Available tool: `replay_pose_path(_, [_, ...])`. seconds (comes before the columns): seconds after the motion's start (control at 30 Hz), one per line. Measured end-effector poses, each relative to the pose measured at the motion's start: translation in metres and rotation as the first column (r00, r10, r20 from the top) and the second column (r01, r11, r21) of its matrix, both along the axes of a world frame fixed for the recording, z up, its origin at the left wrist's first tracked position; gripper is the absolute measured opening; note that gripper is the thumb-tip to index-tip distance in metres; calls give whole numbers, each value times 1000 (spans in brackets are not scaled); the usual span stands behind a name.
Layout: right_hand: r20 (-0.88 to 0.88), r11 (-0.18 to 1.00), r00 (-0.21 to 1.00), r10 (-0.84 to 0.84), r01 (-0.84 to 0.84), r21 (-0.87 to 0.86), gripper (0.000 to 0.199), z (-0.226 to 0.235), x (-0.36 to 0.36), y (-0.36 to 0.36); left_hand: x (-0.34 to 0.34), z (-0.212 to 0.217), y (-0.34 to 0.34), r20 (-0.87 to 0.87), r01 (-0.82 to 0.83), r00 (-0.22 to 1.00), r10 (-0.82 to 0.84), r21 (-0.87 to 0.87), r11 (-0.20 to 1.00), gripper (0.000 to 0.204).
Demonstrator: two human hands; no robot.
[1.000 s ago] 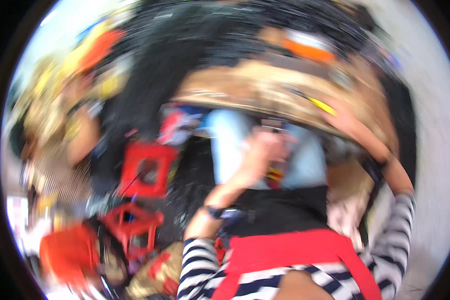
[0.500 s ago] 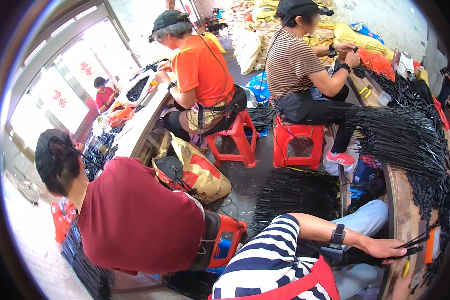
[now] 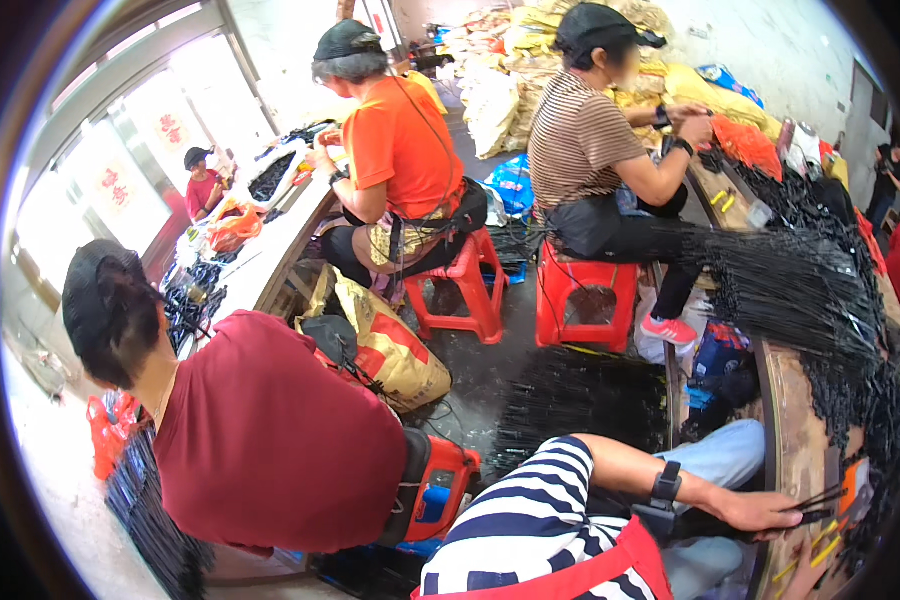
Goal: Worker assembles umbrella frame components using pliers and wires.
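Your left grip [image 3: 758, 508] is out over the desk [image 3: 796, 405], back of the hand up, fingers closed on a few black cable-like strands [image 3: 819, 503]. Your right grip is out of frame; can't tell what it holds.

Strands: thin, near-straight, free ends fanning out just beyond your left fingertips, toward the orange block [image 3: 850, 488]. The pinch itself is partly hidden by the hand; exact count unclear, and no telling how far they run back under the palm.

Handling, by judgement: very light, so weight should hardly matter. Probably springy, stiff enough to stick out unsupported over this short length, but likely to bend and whip further out. The surface may be smooth, so single strands could slide past each other in a loose pinch. Unlikely to shatter; a sharp kink is the likelier harm.

Where to hold: best take them close to the ends, thumb against fingers, strands side by side, with a short length left free. Held too far back, the tips would probably spread and wander.

Around the grip: yellow-handled tool [image 3: 825, 553] just beyond and nearer your body, apart from the fingers. Farther up the desk, past your grip, a tangled heap of black pieces [image 3: 842, 385]; loose strands could easily snag there.
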State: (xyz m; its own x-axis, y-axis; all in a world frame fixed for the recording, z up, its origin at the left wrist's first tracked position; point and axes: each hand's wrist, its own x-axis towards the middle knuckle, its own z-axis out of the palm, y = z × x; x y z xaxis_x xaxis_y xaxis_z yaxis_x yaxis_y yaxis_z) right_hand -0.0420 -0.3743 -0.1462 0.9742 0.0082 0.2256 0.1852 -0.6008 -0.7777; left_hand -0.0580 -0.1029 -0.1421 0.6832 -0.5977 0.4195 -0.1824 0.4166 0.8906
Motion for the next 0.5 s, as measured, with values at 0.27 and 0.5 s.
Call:
replay_pose_path(0.27, [-30,817,997,70,-40,576,27,50,-26,141,34,-33,51,-202,-177,958,204,144,974,36])
replay_pose_path(0.5, [121,833,986,111,-159,530,16,54,-42,129,33,11,34,-158,85,984,-76,50,995,57])
